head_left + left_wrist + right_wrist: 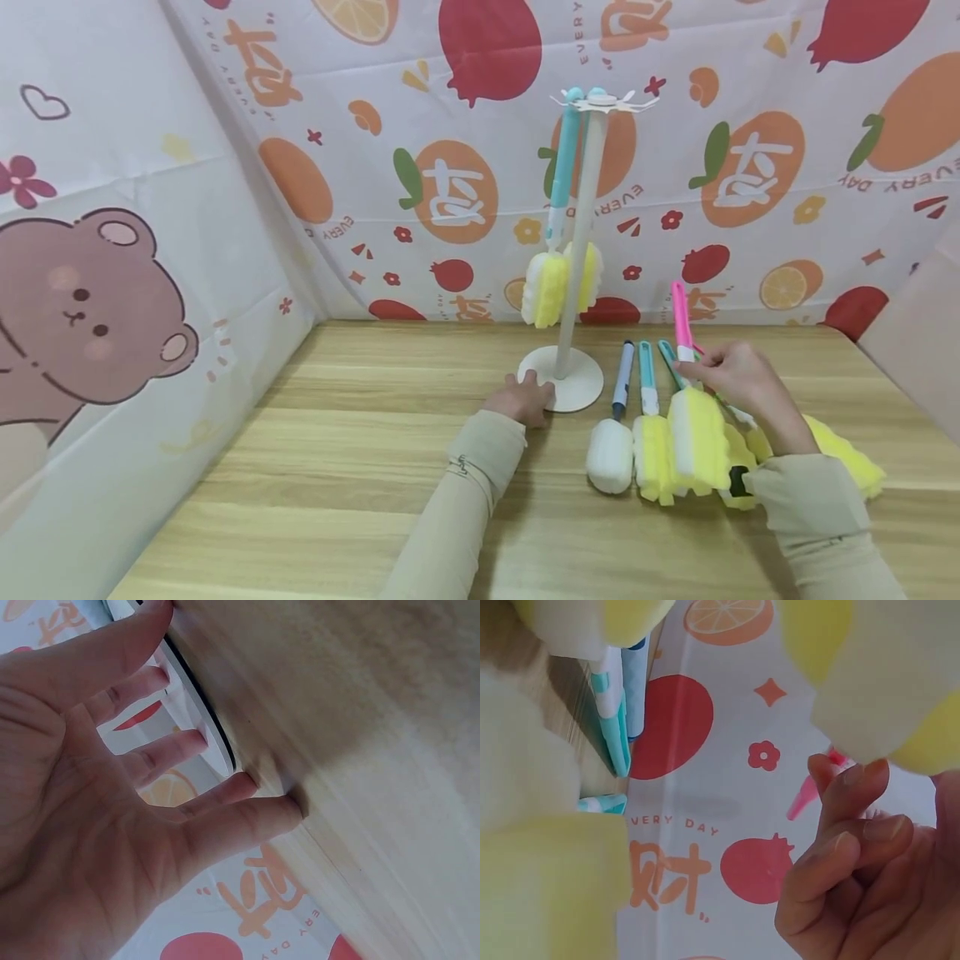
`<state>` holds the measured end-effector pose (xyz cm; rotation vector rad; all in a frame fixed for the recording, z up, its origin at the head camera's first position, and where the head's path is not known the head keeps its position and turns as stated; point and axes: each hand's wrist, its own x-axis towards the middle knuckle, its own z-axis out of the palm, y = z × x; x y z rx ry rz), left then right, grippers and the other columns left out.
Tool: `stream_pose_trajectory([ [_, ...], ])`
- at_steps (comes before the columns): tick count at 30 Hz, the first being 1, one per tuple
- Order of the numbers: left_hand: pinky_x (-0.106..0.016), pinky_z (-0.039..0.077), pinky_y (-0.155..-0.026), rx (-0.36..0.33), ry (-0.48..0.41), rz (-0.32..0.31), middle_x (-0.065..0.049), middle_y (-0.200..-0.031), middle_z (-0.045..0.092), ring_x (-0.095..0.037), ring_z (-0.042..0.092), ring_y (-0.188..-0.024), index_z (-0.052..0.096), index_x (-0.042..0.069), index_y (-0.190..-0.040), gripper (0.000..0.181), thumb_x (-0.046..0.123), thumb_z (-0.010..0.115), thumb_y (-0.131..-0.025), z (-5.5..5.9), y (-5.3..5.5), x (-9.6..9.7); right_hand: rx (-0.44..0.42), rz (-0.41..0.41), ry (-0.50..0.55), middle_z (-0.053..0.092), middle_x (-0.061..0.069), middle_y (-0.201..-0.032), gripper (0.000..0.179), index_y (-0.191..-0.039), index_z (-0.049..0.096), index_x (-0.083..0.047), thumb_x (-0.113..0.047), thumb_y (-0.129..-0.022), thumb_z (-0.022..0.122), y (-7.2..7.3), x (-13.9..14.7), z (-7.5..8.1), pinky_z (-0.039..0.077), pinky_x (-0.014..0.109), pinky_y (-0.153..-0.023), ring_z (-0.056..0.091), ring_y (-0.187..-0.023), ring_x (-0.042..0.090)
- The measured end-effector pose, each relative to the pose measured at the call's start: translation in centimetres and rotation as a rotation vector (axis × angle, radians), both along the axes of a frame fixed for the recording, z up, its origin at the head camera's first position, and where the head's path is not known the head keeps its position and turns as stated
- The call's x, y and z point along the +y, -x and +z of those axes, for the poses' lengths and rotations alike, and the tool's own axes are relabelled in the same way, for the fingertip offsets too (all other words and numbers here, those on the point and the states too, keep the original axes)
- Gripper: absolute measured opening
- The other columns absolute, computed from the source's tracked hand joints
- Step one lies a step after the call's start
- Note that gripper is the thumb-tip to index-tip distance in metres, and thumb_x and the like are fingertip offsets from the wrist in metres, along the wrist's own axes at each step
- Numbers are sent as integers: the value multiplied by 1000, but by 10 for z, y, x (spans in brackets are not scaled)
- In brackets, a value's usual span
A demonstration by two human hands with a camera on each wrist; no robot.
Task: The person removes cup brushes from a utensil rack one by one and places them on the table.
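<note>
My right hand point(746, 382) pinches a pink-handled sponge bottle brush point(682, 321) near where the handle meets its yellow and white head. In the head view its handle points up and the sponge overlaps other brushes on the table. The right wrist view shows curled fingers point(840, 855) just under the sponge point(889, 697). My left hand point(521, 400) rests at the round base point(581, 390) of a white rack, fingers spread. From the left wrist view, fingertips touch the base's edge and the tabletop. Two teal-handled sponge brushes point(564, 167) hang from the rack's hooked top point(603, 102).
Several brushes lie on the wooden table point(337, 467) at the right, among them a grey-blue-handled one with a white head point(611, 457) and a teal-handled one point(648, 379). A yellow sponge head point(847, 458) lies beyond my right wrist. Printed cloth point(465, 100) hangs behind.
</note>
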<state>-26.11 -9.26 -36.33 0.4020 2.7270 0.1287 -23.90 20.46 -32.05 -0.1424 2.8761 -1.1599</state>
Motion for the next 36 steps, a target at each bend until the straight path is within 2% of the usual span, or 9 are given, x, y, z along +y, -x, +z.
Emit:
stream_pose_trajectory([
  [4, -49, 52, -86, -4, -5, 7, -13, -140, 43, -37, 42, -124, 58, 16, -122, 29, 16, 70, -95, 1, 0, 1, -20, 14, -19, 52, 1, -63, 39, -82, 73, 2, -36, -93, 73, 2, -1, -2, 36, 27, -49, 45, -59, 17],
  [12, -49, 53, -83, -3, -4, 3, -13, -142, 43, -36, 43, -122, 58, 17, -123, 30, 16, 70, -96, 4, -2, 0, -76, 29, -54, 41, -3, -56, 42, -66, 61, -6, -36, -92, 72, 4, -1, -6, 32, 24, -45, 39, -50, 12],
  [17, -49, 53, -83, -2, -4, 4, -13, -144, 42, -36, 43, -124, 58, 17, -123, 30, 16, 70, -96, 4, -2, 0, -130, 24, -29, 42, -3, -57, 41, -67, 58, -6, -34, -92, 73, 5, -3, -11, 32, 24, -44, 36, -49, 10],
  [22, -48, 53, -82, -2, -10, -5, -13, -137, 45, -36, 44, -120, 59, 16, -119, 26, 19, 71, -96, 3, -2, 0, -162, 25, -23, 38, -4, -56, 42, -62, 51, -10, -32, -92, 71, 7, -4, -19, 30, 24, -45, 34, -49, 11],
  [28, -48, 53, -81, 4, -13, -3, -13, -136, 45, -37, 44, -120, 59, 16, -118, 27, 17, 72, -94, 2, -2, 0, -151, 28, -87, 37, -5, -55, 46, -59, 49, -12, -34, -92, 72, 10, -6, -28, 29, 24, -47, 34, -50, 11],
  [36, -48, 53, -82, 9, -4, -7, -13, -135, 46, -37, 45, -119, 59, 16, -118, 27, 17, 72, -94, 2, -2, 0, -125, 43, -137, 35, -6, -54, 48, -57, 47, -14, -36, -91, 71, 10, -6, -33, 28, 24, -48, 32, -49, 10],
])
